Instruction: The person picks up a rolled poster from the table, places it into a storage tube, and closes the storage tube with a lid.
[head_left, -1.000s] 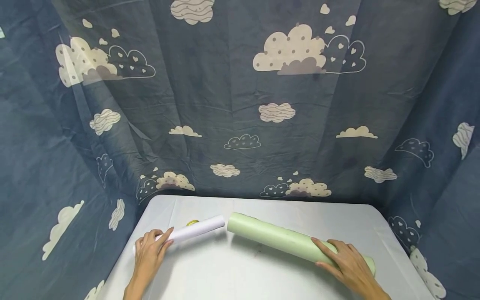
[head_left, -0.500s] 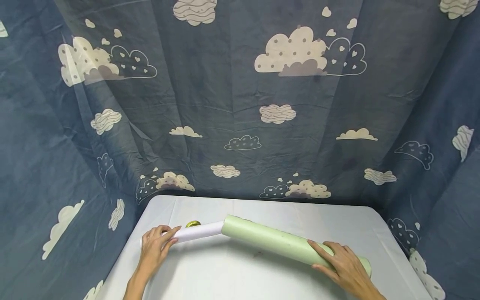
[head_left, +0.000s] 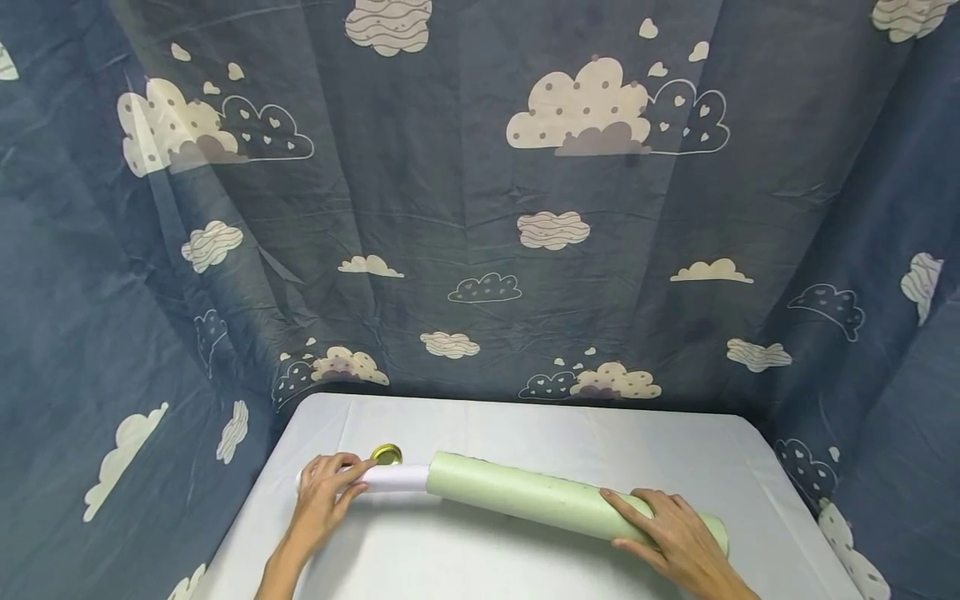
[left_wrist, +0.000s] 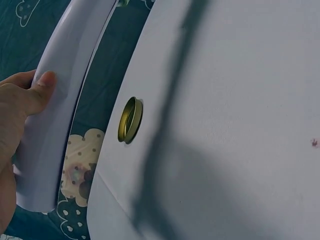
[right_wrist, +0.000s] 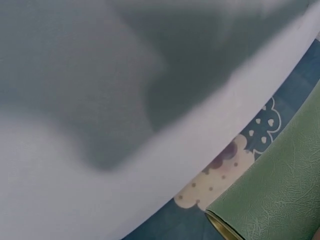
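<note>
My left hand (head_left: pixel 321 500) pinches a white rolled sheet (head_left: pixel 397 478) between thumb and fingers. In the left wrist view the thumb lies along the white roll (left_wrist: pixel 62 105), whose long loose edge shows. On the other side, my right hand (head_left: pixel 667 532) grips a thicker light green roll (head_left: pixel 517 493) near its right end. The white roll's right end goes out of sight at the green roll's left opening. Both are held above the table, the green one sloping down to the right. The right wrist view shows the green roll's textured surface (right_wrist: pixel 285 185) and one hollow end.
A gold-coloured round metal lid (head_left: pixel 387 454) lies on the white table (head_left: pixel 570 421) just behind the white roll. Dark blue cloth (head_left: pixel 480 192) with a cloud print hangs behind and at both sides. Shadows of the arms and rolls fall across the tabletop.
The two rolls were apart a second ago; the white roll's end now sits in the green roll's opening. Both came lower, the green roll shifted left, and more of the lid shows.
</note>
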